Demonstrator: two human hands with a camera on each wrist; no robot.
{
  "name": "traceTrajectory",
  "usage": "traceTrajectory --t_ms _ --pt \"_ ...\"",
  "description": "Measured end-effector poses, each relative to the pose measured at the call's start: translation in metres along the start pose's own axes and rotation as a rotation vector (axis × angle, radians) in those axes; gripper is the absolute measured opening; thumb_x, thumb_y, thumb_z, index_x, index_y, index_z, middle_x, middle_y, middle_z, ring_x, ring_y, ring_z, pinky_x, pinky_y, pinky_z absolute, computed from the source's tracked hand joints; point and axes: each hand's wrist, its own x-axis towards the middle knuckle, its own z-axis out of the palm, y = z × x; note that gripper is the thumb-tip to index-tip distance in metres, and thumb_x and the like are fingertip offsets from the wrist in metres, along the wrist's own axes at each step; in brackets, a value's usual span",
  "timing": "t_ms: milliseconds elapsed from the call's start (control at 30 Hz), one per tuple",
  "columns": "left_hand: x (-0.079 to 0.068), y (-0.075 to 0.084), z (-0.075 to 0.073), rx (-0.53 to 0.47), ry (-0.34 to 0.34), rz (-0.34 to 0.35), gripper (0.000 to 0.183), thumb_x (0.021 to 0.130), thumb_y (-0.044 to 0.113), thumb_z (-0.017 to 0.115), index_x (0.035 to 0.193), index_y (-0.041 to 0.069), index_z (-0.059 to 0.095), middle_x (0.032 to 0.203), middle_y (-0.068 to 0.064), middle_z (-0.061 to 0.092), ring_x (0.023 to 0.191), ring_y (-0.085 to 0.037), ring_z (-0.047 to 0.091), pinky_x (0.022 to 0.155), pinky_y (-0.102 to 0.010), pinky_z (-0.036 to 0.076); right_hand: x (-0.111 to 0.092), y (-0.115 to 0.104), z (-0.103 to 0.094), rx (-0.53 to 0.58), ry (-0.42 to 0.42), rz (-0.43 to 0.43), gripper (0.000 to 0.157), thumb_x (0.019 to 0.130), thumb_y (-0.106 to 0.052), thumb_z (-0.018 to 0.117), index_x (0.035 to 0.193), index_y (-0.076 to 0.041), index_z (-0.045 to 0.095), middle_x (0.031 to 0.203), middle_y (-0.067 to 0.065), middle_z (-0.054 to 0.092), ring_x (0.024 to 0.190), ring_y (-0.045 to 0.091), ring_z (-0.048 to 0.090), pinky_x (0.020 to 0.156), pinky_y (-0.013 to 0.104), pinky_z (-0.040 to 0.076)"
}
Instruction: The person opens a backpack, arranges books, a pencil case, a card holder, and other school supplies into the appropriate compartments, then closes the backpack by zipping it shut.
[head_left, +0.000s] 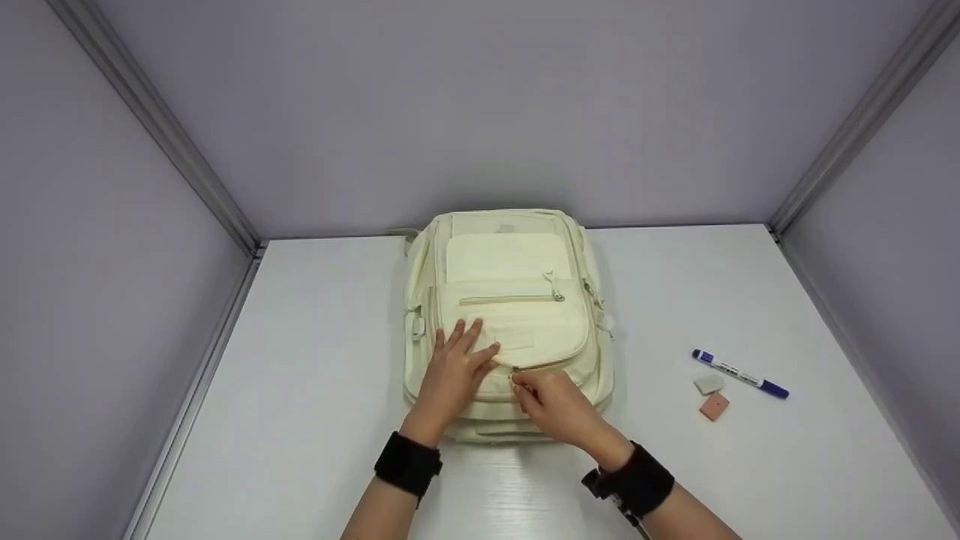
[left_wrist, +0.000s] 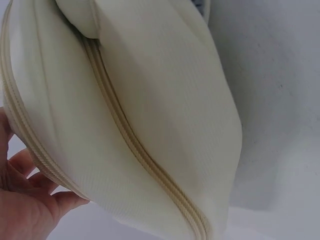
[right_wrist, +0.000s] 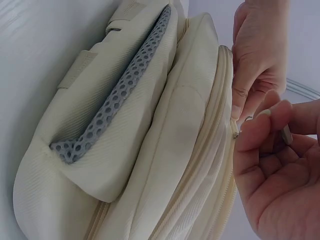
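A cream backpack (head_left: 510,255) lies on the table with its front pockets facing up. My left hand (head_left: 455,375) rests on its lower front with the fingers spread. In the left wrist view that left hand (left_wrist: 30,205) touches the bag beside a curved beige zipper (left_wrist: 130,137). My right hand (head_left: 559,409) pinches a zipper pull at the lower front pocket, right of the left thumb. Part of the pale zipper pull (right_wrist: 287,135) shows between the curled fingers in the right wrist view. The pocket's zipper line (head_left: 551,365) runs off to the right.
Right of the backpack lie a white marker with blue ends (head_left: 739,373), a pale grey-white piece (head_left: 709,385) and a small orange-pink block (head_left: 714,406). Another zipper (head_left: 510,300) crosses the bag's front. Grey panels (head_left: 480,112) enclose the white table (head_left: 322,337).
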Motion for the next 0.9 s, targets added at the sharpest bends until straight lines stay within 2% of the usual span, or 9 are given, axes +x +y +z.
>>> traceTrajectory --t_ms 100,233,333,400,500,633,700,800,900 --pt "0.001 0.003 -0.003 -0.012 0.021 0.020 0.028 0.086 0.030 0.074 0.110 0.017 0.076 0.135 -0.014 0.057 0.133 -0.042 0.042 0.105 -0.068 0.025 -0.001 0.001 -0.003 -0.008 0.008 0.035 0.015 0.096 -0.001 0.058 0.085 -0.004 0.069 0.064 -0.010 0.056 0.054 0.001 0.050 0.051 0.023 0.044" --pt "-0.002 0.011 -0.002 -0.018 0.054 0.091 0.031 0.079 0.027 0.084 0.107 0.018 0.074 0.118 -0.007 0.058 0.126 -0.033 0.046 0.105 -0.068 0.023 -0.002 0.000 -0.005 -0.014 0.039 0.054 0.011 0.094 -0.003 0.061 0.089 -0.004 0.071 0.067 -0.009 0.059 0.055 0.001 0.051 0.052 0.023 0.046" --pt "-0.005 0.018 0.001 0.012 0.088 0.188 0.030 0.078 0.025 0.085 0.104 0.019 0.073 0.104 -0.003 0.055 0.106 -0.023 0.052 0.103 -0.054 0.034 -0.002 -0.001 -0.005 -0.024 0.036 0.039 0.010 0.094 -0.004 0.062 0.092 -0.006 0.071 0.067 -0.010 0.056 0.055 0.001 0.048 0.051 0.022 0.044" --pt "-0.007 0.023 0.004 0.032 0.116 0.247 0.025 0.078 0.020 0.084 0.100 0.017 0.074 0.094 -0.001 0.056 0.090 -0.019 0.054 0.090 -0.040 0.043 -0.002 -0.002 -0.005 -0.034 0.020 0.017 0.009 0.093 -0.004 0.063 0.096 -0.007 0.071 0.069 -0.010 0.054 0.057 0.002 0.047 0.053 0.023 0.043" --pt "-0.008 0.027 0.007 0.024 0.143 0.288 0.018 0.079 0.008 0.080 0.095 0.012 0.074 0.081 0.002 0.060 0.073 -0.014 0.058 0.069 -0.030 0.045 -0.003 -0.004 -0.008 -0.049 -0.026 -0.033 0.011 0.092 -0.004 0.066 0.102 -0.008 0.069 0.076 -0.008 0.057 0.064 0.007 0.051 0.058 0.024 0.045" --pt "-0.010 0.030 0.009 -0.053 0.144 0.244 0.014 0.082 0.000 0.075 0.095 0.008 0.073 0.079 0.000 0.067 0.070 -0.014 0.064 0.064 -0.027 0.050 -0.004 -0.001 -0.017 -0.104 -0.032 -0.101 0.021 0.087 -0.004 0.071 0.107 -0.007 0.069 0.094 0.000 0.062 0.080 0.016 0.059 0.069 0.029 0.050" --pt "-0.010 0.032 0.009 -0.081 0.143 0.203 0.009 0.087 0.002 0.072 0.094 0.007 0.072 0.081 -0.002 0.070 0.071 -0.014 0.066 0.065 -0.027 0.053 -0.002 0.006 -0.022 -0.196 0.022 -0.142 0.028 0.084 -0.002 0.074 0.112 -0.005 0.069 0.104 0.005 0.061 0.090 0.021 0.060 0.076 0.033 0.051" --pt "-0.011 0.034 0.009 -0.096 0.142 0.138 0.003 0.091 0.004 0.069 0.094 0.004 0.071 0.082 -0.005 0.071 0.071 -0.015 0.068 0.062 -0.025 0.054 0.003 0.021 -0.027 -0.395 0.100 -0.162 0.043 0.082 -0.006 0.080 0.123 -0.006 0.066 0.125 0.012 0.058 0.113 0.029 0.056 0.093 0.043 0.047" --pt "-0.011 0.036 0.008 -0.090 0.144 0.095 0.004 0.091 0.005 0.070 0.092 0.002 0.072 0.081 -0.006 0.072 0.069 -0.016 0.069 0.060 -0.025 0.054 0.007 0.036 -0.030 -0.531 0.094 -0.152 0.051 0.083 -0.015 0.081 0.131 -0.011 0.063 0.142 0.015 0.050 0.130 0.036 0.045 0.102 0.056 0.037"
